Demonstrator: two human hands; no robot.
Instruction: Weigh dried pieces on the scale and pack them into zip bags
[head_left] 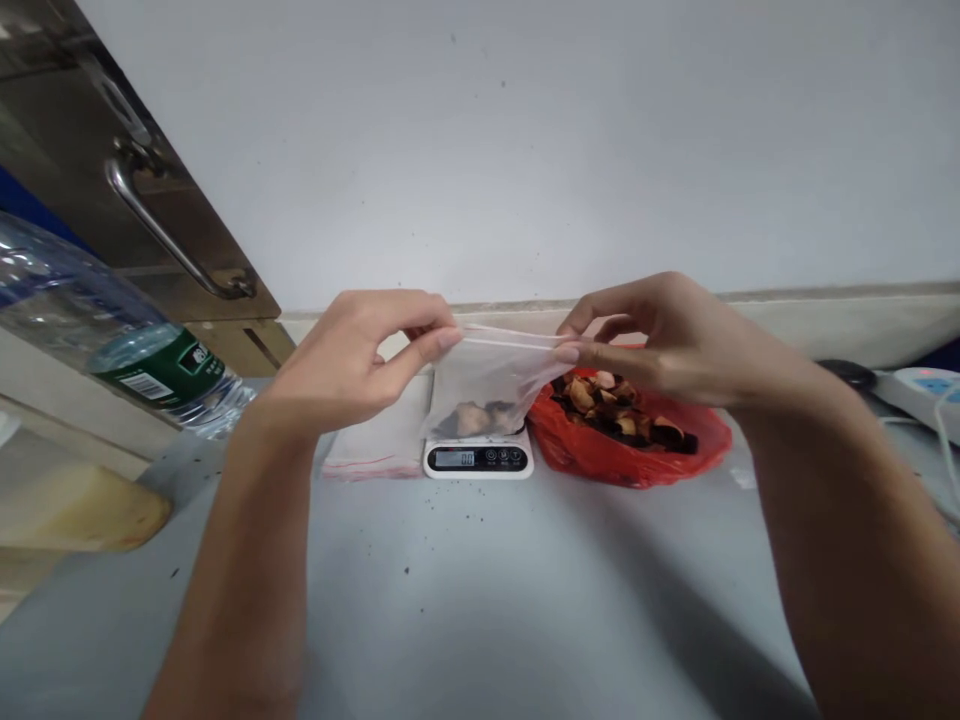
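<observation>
A clear zip bag [487, 375] hangs between my two hands over a white digital scale [480, 460], with several dried brown pieces [474, 418] at its bottom. My left hand [367, 350] pinches the top left corner of the bag between thumb and fingers. At the top right corner, my right hand [660, 335] is closed on the same bag edge. The scale's display reads about 0.0. Whether the bag touches the scale's plate, I cannot tell. Right of the scale sits a red plastic bag [637, 465] full of dried dark and tan slices [611, 405].
A stack of flat zip bags [379, 440] lies left of the scale. Farther left are a large water bottle [150, 350] and a translucent container [75, 500]. A white power strip [922, 395] with cables is at right. Dark crumbs dot the grey table [480, 600]; a wall stands behind.
</observation>
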